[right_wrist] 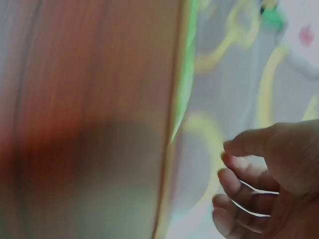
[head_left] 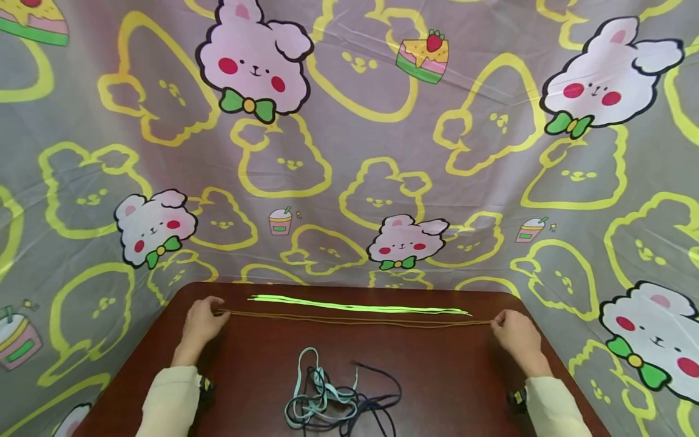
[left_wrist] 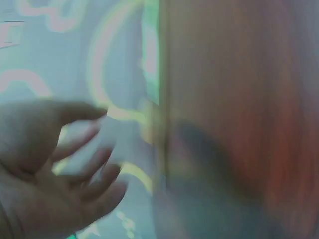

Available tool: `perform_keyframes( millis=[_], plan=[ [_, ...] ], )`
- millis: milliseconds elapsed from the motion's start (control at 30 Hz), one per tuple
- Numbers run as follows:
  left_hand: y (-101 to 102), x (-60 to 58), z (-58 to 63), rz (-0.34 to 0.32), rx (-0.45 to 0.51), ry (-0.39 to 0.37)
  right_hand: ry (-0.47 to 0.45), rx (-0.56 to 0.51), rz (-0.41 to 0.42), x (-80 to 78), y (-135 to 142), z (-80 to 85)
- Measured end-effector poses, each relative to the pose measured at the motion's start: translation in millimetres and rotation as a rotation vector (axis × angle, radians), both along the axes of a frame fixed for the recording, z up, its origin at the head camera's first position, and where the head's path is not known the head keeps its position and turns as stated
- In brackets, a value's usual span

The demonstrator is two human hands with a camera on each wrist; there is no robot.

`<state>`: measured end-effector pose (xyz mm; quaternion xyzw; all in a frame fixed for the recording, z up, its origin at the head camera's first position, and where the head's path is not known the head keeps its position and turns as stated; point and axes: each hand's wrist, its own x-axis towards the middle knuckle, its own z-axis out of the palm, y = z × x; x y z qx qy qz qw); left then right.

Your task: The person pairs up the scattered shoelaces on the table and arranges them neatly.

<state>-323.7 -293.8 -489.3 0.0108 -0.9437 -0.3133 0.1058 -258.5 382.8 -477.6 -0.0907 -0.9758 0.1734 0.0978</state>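
A thin brown shoelace (head_left: 349,321), doubled along its length, stretches nearly straight across the far part of the table. At its left end my left hand (head_left: 203,321) pinches it. The other end is held between the fingertips of my right hand (head_left: 517,337). Just beyond it lie lime-green laces (head_left: 355,307), laid out straight side by side. The left wrist view is blurred, with the hand (left_wrist: 75,169) at its left edge; the right wrist view has the hand (right_wrist: 269,179) at lower right. In neither wrist view can the brown lace be made out.
A tangle of light-blue lace (head_left: 298,388) and dark navy lace (head_left: 382,400) lies near the front middle of the brown table (head_left: 256,358). Behind and beside the table hangs a grey cloth (head_left: 338,139) with cartoon rabbits. Each wrist wears a black strap.
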Motion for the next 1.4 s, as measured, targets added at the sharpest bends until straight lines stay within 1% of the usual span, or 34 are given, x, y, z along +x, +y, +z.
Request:
perform_keyframes(
  millis=[33, 100, 167, 200, 267, 333, 400, 467, 567, 667, 800, 933, 1000, 1067, 1167, 1200, 1267, 1300, 1333, 1400],
  plan=[
    [9, 0.8, 2.4, -0.059, 0.030, 0.018, 0.016, -0.015, 0.026, -1.1, -15, 2.0],
    [27, 3.9, 6.4, -0.195, 0.101, 0.019, 0.017, -0.050, 0.072, -3.0, -47, 5.8],
    [48, 9.4, 9.8, -0.324, 0.158, -0.029, 0.003, -0.084, 0.131, -4.1, -80, 8.8],
    [58, 12.0, 10.0, -0.374, 0.172, -0.053, -0.009, -0.103, 0.165, -3.9, -96, 10.0],
    [78, 17.4, 9.9, -0.434, 0.181, -0.096, -0.043, -0.142, 0.241, -2.2, -125, 12.0],
    [94, 22.2, 7.6, -0.455, 0.177, -0.131, -0.095, -0.182, 0.317, 1.6, -152, 14.2],
    [108, 25.8, 4.9, -0.443, 0.181, -0.157, -0.151, -0.201, 0.397, 6.0, -175, 16.5],
    [119, 29.2, 2.5, -0.437, 0.189, -0.168, -0.202, -0.216, 0.465, 10.3, -194, 18.7],
    [132, 32.4, -0.9, -0.445, 0.176, -0.163, -0.247, -0.220, 0.532, 15.3, -218, 22.4],
    [140, 34.1, -4.8, -0.450, 0.134, -0.145, -0.264, -0.249, 0.565, 19.3, -239, 27.2],
    [147, 36.8, -10.1, -0.460, 0.097, -0.157, -0.248, -0.247, 0.618, 24.4, -261, 30.9],
    [152, 40.6, -16.7, -0.467, 0.068, -0.180, -0.247, -0.251, 0.672, 31.5, -273, 30.6],
    [153, 42.2, -18.6, -0.462, 0.044, -0.182, -0.254, -0.261, 0.687, 35.3, -277, 29.7],
    [153, 43.2, -19.0, -0.473, 0.033, -0.194, -0.253, -0.259, 0.688, 38.7, -281, 28.7],
    [154, 45.7, -12.5, -0.527, 0.050, -0.242, -0.240, -0.256, 0.677, 43.5, -285, 29.6],
    [154, 47.1, -8.4, -0.555, 0.062, -0.260, -0.231, -0.258, 0.671, 44.9, -287, 30.3],
    [157, 51.3, 3.6, -0.602, 0.090, -0.286, -0.228, -0.288, 0.660, 47.7, -290, 32.6],
    [159, 54.0, 10.7, -0.620, 0.103, -0.289, -0.224, -0.302, 0.658, 49.2, -292, 33.9],
    [161, 57.4, 18.4, -0.632, 0.114, -0.277, -0.215, -0.312, 0.659, 50.6, -293, 34.7],
    [167, 64.9, 34.4, -0.654, 0.120, -0.228, -0.215, -0.331, 0.659, 53.7, -295, 37.6]
  ],
)
